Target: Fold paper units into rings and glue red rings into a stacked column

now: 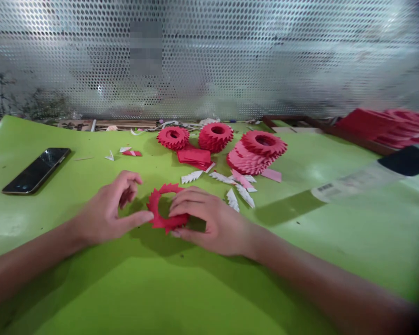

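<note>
A red folded-paper ring [155,204] with a spiky outer edge is tilted up a little above the green tabletop. My right hand [216,221] grips its right side, thumb below and fingers over the rim and into the hole. On the other side, my left hand [113,211] is open, fingers curled loosely and apart from the thumb. The left thumb tip is at the ring's left edge; whether it touches cannot be made out. Beyond the hands lie a stack of red paper pieces [194,157] and several white folded strips [245,195].
Behind stand a small red paper ring [173,138], a taller red one [215,137] and a pink-and-red stack [251,156]. A phone [37,170] lies left. A clear plastic packet [356,181] and red paper bundles [370,124] are right. A perforated metal panel [209,60] closes the back.
</note>
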`<state>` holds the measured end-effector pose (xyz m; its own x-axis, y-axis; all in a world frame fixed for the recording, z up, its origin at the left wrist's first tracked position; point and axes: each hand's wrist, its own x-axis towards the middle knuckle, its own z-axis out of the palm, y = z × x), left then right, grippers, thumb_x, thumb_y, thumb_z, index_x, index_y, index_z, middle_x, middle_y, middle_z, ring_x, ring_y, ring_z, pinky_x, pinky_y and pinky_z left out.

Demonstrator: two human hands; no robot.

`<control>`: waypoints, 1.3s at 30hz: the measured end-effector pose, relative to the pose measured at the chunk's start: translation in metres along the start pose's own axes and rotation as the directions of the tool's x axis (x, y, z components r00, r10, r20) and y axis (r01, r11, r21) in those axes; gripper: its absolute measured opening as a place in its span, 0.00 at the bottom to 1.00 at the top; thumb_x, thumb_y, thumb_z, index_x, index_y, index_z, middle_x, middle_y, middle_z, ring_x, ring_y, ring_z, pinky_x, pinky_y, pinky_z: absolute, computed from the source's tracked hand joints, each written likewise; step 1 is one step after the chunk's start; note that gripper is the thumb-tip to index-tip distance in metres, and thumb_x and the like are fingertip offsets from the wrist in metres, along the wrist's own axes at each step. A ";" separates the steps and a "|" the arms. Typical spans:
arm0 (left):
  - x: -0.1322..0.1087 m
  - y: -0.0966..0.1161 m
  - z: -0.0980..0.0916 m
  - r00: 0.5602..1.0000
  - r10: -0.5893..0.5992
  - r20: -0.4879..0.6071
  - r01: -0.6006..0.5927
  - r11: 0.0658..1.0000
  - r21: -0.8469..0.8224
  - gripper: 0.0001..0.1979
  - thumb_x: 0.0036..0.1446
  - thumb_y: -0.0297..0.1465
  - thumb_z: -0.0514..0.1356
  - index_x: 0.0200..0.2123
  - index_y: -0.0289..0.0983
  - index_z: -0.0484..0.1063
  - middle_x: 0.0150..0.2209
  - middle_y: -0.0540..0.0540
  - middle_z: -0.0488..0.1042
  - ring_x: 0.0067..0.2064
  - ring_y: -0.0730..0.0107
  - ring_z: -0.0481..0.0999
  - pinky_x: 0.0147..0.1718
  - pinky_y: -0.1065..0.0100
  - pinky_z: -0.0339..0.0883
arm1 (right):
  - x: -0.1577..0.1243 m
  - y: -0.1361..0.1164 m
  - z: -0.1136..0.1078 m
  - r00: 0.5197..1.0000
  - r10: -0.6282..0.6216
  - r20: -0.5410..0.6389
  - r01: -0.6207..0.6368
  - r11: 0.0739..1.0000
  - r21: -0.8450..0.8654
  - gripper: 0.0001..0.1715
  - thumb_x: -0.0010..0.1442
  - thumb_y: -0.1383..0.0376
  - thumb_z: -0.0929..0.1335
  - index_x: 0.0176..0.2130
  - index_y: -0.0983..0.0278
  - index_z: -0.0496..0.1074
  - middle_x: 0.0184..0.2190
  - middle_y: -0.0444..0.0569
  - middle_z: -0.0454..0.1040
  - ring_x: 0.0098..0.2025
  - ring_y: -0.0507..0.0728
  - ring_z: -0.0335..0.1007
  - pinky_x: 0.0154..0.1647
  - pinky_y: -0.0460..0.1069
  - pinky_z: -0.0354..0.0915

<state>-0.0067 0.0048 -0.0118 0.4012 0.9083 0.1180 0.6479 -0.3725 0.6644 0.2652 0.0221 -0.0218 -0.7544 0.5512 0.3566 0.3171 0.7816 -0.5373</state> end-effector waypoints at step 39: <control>-0.001 0.004 0.015 0.878 0.364 -0.311 -0.397 0.917 -0.045 0.37 0.62 0.49 0.65 0.66 0.38 0.57 0.56 0.34 0.72 0.53 0.53 0.78 0.50 0.53 0.78 | 0.011 -0.018 -0.003 0.775 0.630 -0.048 -0.449 0.603 0.659 0.19 0.62 0.49 0.73 0.42 0.62 0.74 0.30 0.43 0.76 0.28 0.50 0.67 0.27 0.46 0.63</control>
<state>0.0053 -0.0009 -0.0204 0.3864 0.7208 0.5754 0.4055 -0.6931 0.5960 0.2530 0.0149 -0.0064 -0.3576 0.9335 -0.0251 0.1513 0.0314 -0.9880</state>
